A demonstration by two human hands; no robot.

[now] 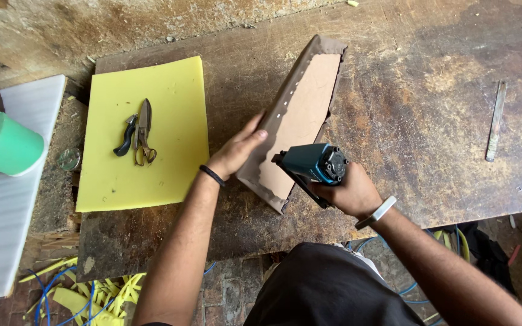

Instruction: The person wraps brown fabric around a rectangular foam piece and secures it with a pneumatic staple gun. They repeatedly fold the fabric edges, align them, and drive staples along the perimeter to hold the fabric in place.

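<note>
Lay slanted on the wooden counter (430, 121): a board panel (302, 115) wrapped in brown fabric, back face up. Stapled already along the left hem, a row of pale staples showing; near end and right hem apparently not yet fastened. Left hand (237, 151) flat and open, pressing the left edge. Right hand (350, 192) closed round a teal staple gun (314, 164), nose at the near corner. Left untouched on yellow foam (170, 90): shears (144, 130)

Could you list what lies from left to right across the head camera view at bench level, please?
Green cup → yellow foam sheet bearing scissors → left hand → brown fabric-wrapped panel → right hand → metal strip.
</note>
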